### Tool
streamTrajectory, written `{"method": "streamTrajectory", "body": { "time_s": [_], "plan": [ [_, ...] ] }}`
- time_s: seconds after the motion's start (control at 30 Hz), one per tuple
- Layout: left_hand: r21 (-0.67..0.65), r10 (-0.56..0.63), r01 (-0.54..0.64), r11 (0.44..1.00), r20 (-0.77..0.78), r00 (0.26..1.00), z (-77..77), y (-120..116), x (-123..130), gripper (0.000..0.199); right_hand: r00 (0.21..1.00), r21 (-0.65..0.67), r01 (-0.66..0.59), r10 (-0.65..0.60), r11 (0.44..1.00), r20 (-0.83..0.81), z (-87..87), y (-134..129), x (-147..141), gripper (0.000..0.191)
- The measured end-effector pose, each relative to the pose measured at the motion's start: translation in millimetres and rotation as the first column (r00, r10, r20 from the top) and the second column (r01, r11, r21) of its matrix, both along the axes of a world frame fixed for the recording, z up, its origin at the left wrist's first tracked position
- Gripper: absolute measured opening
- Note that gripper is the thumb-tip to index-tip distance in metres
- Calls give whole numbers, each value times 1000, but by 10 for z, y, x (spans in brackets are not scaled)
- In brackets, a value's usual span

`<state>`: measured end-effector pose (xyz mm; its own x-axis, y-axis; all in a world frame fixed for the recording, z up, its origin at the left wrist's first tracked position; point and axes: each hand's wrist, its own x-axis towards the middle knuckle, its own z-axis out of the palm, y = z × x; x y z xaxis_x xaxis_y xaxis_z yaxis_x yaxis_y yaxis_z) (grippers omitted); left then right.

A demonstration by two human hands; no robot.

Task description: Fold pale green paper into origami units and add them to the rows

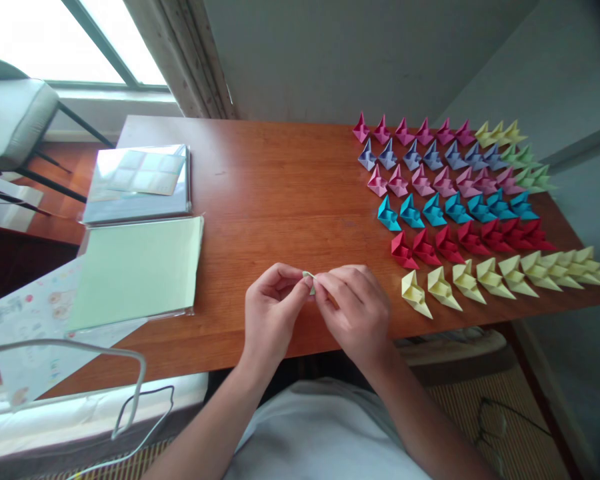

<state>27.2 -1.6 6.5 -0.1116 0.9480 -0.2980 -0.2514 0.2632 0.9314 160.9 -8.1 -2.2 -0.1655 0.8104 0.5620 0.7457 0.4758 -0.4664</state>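
Between my two hands, over the front edge of the wooden table (280, 200), is a small folded piece of pale green paper (309, 274), mostly covered by fingertips. My left hand (275, 303) pinches it from the left with thumb and fingers. My right hand (354, 307) pinches it from the right, its fingertips touching the left thumb. To the right of my right hand stands a row of folded pale yellow paper shapes (413, 293).
More rows of folded paper shapes in red (403, 249), blue (389, 213), pink and purple fill the table's right side. At left lie a pale green paper stack (137, 273), a wrapped pack (140, 208) and a printed sheet (35, 327). A white cable (100, 345) crosses the lower left.
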Motion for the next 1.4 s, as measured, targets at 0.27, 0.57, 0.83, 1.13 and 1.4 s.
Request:
{"method": "streamTrajectory", "body": {
  "time_s": [0.27, 0.57, 0.83, 1.13, 1.4],
  "plan": [
    [-26, -64, 70, 997, 181, 981, -20, 29, -6, 21, 957, -231, -86, 16, 969, -291, 92, 74, 89, 9],
    [22, -242, 243, 970, -30, 970, 9, 48, -81, 24, 843, -430, -176, -90, 885, -531, 69, 89, 133, 8],
    [-12, -197, 197, 980, 8, 980, 6, 58, -56, 20, 930, -326, -144, 16, 935, -366, 27, 128, 229, 10],
    [-24, -145, 146, 989, 60, 988, -24, 33, -14, 17, 996, -11, -88, 88, 996, -27, -65, 133, 190, 7],
    [-2, -154, 155, 988, 63, 986, -30, 24, -8, 18, 995, 17, -89, 90, 996, -47, -43, 122, 178, 12]
  ]
}}
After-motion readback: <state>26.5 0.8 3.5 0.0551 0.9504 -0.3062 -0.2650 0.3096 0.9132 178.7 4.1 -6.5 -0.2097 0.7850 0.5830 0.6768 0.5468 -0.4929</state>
